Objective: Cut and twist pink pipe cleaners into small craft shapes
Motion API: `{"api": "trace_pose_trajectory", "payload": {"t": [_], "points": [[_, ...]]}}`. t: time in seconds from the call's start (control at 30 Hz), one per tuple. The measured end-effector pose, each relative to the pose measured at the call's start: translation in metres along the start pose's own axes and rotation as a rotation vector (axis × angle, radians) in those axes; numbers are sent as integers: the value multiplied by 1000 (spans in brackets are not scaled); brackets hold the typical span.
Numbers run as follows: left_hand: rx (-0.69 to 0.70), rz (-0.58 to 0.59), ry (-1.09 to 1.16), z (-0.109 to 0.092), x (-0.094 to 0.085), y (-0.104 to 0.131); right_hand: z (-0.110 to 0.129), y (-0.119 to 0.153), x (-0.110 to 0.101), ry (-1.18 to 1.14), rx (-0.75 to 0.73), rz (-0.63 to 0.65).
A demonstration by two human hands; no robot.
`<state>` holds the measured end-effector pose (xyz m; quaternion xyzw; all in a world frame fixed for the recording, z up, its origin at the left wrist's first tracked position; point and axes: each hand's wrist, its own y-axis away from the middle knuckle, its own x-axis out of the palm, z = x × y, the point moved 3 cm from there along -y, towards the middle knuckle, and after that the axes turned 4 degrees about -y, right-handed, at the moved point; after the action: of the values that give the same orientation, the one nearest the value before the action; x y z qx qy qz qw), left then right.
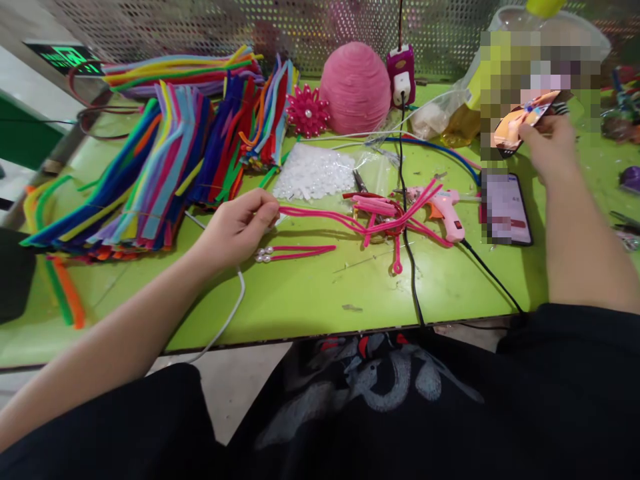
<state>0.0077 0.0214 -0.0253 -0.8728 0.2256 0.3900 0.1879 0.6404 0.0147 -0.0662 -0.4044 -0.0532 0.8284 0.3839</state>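
Observation:
My left hand (pixel 246 227) is closed on the ends of several long pink pipe cleaners (pixel 320 215), which stretch right over a small pink pile. Just below it lie two pink stems (pixel 305 252) with white pearls at their left ends. At the upper right, my right hand (pixel 547 143) pinches a colourful printed piece (pixel 515 130), partly covered by pixelation. Below that hand lies a phone (pixel 509 208). The pink glue gun (pixel 450 213) rests between the pile and the phone.
Bundles of coloured pipe cleaners (pixel 160 167) fill the green table's left (pixel 300 300). Behind are a bag of white beads (pixel 315 172), a pink flower (pixel 308 112), a pink ball (pixel 355 87) and a purple socket (pixel 401 67). A black cable (pixel 411 267) crosses the front edge.

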Motion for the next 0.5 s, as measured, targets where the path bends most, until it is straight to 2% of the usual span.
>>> {"api": "trace_pose_trajectory", "payload": {"t": [0.17,0.4,0.5], "points": [[-12,4,6,2,0,-1,9,2,1,-35,135,-82],[-6,-8,13,7,-2,0,9,-1,-10,-73,207,-174],[-17,4,0,10,-2,0,5,-1,-12,-82,198,-169]]}}
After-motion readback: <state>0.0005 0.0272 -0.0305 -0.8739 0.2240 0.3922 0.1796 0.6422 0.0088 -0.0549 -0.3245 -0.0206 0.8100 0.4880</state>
